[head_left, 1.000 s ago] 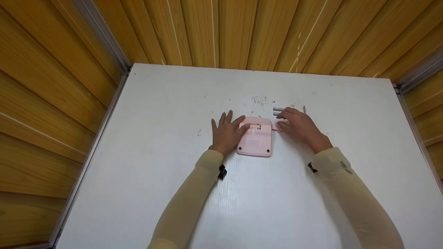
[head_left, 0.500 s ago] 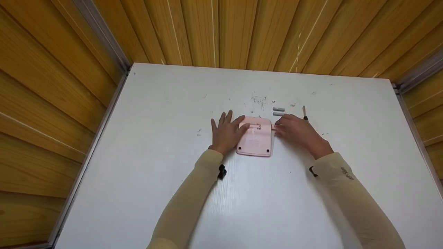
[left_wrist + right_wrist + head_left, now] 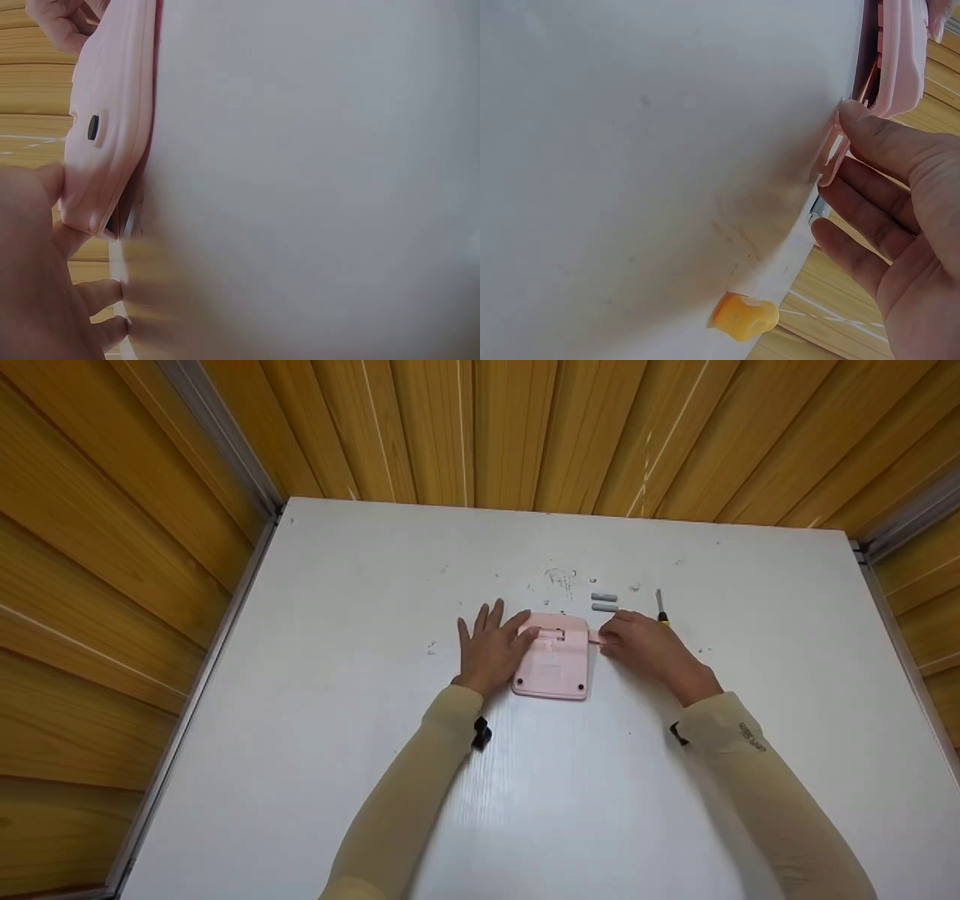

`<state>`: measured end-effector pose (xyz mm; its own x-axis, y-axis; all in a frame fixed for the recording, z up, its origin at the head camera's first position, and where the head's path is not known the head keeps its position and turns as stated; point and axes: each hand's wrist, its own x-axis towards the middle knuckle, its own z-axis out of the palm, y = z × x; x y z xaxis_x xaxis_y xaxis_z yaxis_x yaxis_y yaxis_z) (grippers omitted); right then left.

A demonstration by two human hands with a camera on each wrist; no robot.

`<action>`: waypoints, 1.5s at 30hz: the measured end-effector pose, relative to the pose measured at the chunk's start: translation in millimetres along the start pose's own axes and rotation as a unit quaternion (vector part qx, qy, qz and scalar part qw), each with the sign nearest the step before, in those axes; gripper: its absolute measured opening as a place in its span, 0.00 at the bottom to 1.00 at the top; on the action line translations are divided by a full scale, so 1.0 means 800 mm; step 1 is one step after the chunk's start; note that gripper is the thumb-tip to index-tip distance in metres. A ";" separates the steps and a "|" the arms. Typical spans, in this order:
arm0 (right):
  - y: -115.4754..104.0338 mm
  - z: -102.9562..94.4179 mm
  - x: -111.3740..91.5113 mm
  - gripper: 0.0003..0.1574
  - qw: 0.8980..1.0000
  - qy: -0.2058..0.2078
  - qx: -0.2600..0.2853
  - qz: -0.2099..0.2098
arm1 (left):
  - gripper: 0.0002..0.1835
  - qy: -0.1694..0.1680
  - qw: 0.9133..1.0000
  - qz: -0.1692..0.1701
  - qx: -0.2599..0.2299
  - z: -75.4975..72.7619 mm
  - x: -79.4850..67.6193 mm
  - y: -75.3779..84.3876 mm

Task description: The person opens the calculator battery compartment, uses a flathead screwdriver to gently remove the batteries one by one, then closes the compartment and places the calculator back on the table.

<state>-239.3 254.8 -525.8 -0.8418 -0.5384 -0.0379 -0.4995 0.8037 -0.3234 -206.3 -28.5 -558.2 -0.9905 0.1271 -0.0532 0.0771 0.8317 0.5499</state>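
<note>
A pink calculator [image 3: 551, 667] lies back side up on the white table, its battery slot near the far edge. My left hand [image 3: 491, 652] rests at its left side, thumb on the back and the other fingers straight and spread. In the left wrist view the thumb and a finger touch a corner of the calculator [image 3: 112, 112]. My right hand [image 3: 649, 645] pinches a small pink battery cover [image 3: 832, 154] between thumb and fingers, just off the calculator's right edge. Two grey batteries [image 3: 604, 597] lie side by side beyond the right hand.
A screwdriver [image 3: 661, 604] lies beyond the right hand; its yellow handle [image 3: 742, 316] shows in the right wrist view. Dark marks [image 3: 561, 577] spot the tabletop behind the calculator. Wood-patterned walls [image 3: 502, 435] stand at the back and sides.
My right hand has drawn slightly toward me, uncovering the batteries and more of the screwdriver. The battery cover shifts slightly between its fingers. My left hand and the calculator hold nearly still.
</note>
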 end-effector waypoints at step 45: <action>-0.009 0.003 -0.004 0.06 0.999 0.031 0.005 0.005 | 0.32 -0.007 1.000 0.008 -0.001 -0.001 -0.003 -0.001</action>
<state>-232.8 250.5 -525.4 -0.8579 -0.5135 0.0183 -0.4894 0.8057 -0.3336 -204.3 -30.1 -557.9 -0.9874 0.1476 -0.0565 0.0922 0.8283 0.5526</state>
